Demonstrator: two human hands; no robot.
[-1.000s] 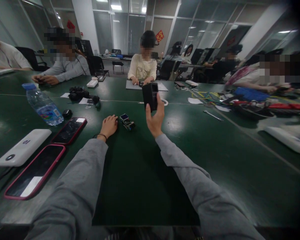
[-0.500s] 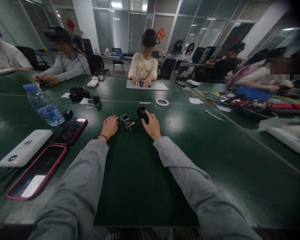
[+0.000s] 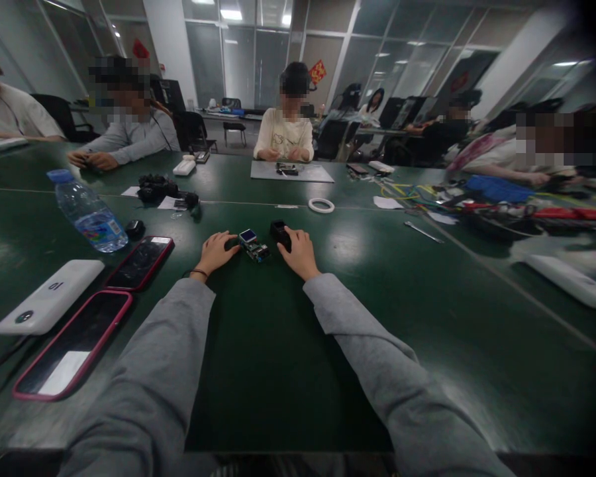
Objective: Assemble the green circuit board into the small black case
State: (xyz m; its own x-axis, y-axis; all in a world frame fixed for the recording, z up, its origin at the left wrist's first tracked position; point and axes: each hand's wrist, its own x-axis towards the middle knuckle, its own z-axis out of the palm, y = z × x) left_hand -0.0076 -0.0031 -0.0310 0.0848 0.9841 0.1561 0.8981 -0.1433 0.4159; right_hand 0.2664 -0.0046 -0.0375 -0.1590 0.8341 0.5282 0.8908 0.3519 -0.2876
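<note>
here's the board on the table, screen at its eleven o'clock! left hand at nine, loosely open and empty, thumb right by the edge, touching or not, can't tell! right hand at three, half curled, has hold of the case, sitting at two o'clock!

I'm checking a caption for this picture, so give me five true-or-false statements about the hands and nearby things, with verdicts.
1. The circuit board lies between the left hand and right hand. True.
2. The bottle has a blue cap. True.
3. The left hand grips the bottle. False: it is close beside the circuit board.
4. The right hand touches the black case. True.
5. The white ring lies nearer the camera than the right hand. False: the white ring lies farther away.
</note>
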